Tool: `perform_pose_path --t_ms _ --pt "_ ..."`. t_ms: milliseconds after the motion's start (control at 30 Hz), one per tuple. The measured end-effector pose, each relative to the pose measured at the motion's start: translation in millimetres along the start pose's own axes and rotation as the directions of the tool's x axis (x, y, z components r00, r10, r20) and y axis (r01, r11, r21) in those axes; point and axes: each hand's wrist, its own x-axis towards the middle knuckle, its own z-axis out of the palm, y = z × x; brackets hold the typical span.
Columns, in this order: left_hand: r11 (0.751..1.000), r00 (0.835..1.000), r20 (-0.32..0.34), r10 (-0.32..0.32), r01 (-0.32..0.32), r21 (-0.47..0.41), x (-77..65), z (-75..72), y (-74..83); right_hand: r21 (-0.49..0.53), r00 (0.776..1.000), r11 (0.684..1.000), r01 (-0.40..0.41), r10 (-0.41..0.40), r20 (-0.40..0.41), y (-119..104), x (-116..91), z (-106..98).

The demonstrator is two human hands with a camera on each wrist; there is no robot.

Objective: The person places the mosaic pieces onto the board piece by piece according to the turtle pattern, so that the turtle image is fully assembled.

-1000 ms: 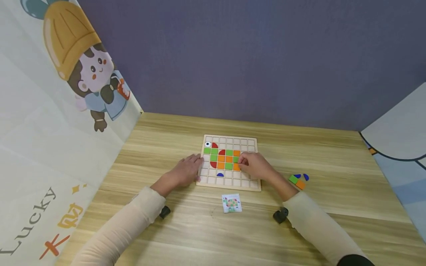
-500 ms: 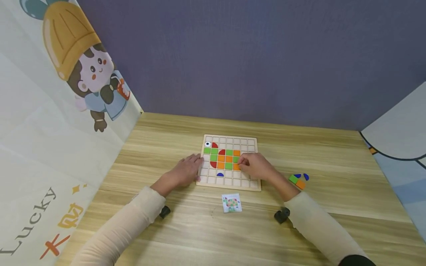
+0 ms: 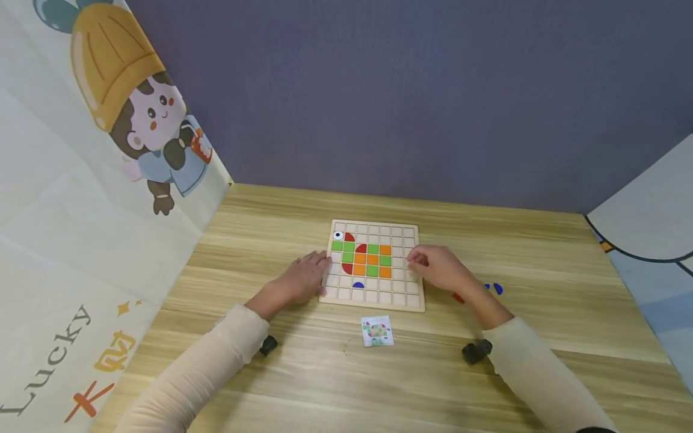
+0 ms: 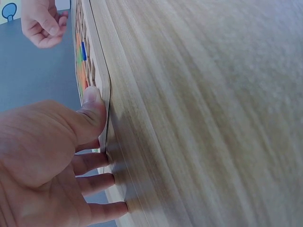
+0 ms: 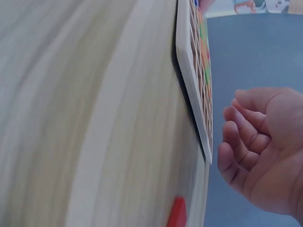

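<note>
A square wooden grid board [image 3: 373, 299] lies on the table, with green, orange and red tiles set in its cells. A white eye tile [image 3: 338, 235] sits at its upper left and a blue half-round tile [image 3: 358, 285] lower down. My left hand [image 3: 304, 278] rests at the board's left edge, thumb on the rim and fingers extended, as the left wrist view shows. Over the board's right edge hovers my right hand [image 3: 441, 266], its fingers loosely curled. Nothing shows between those fingers in the right wrist view [image 5: 265, 146].
Right of the board lie blue pieces [image 3: 497, 288] and a red piece [image 3: 458, 297], partly covered by my right hand and wrist. A small printed card [image 3: 377, 331] showing a coloured tile pattern lies in front of the board. A dark wall stands behind the table.
My right hand has lifted away from the orange and green tiles and moved right. Its forearm now covers the loose green and orange tiles, and a red piece has come into view. The left hand stays put.
</note>
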Motion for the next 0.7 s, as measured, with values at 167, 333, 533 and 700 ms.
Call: perform_pose_path --t_ms 167,333,533,700 --pt "1.0 1.0 0.003 -0.002 0.002 -0.002 0.0 -0.4 0.3 -0.011 0.999 1.0 0.003 -0.004 -0.036 13.5 -9.8 -9.8" --pt "1.0 1.0 -0.004 0.002 -0.002 -0.02 -0.7 -0.5 -0.2 -0.023 0.999 1.0 0.012 -0.013 -0.034 24.7 -20.3 -16.5" --pt "1.0 1.0 -0.007 0.004 -0.004 -0.027 -1.0 -0.2 -0.9 -0.069 1.0 0.997 0.018 -0.019 -0.016 37.1 -34.7 -21.3" --pt "1.0 1.0 -0.01 0.005 -0.005 -0.013 -0.9 -0.5 -1.0 -0.116 1.0 0.993 -0.019 0.019 -0.007 43.1 -47.1 -26.2"
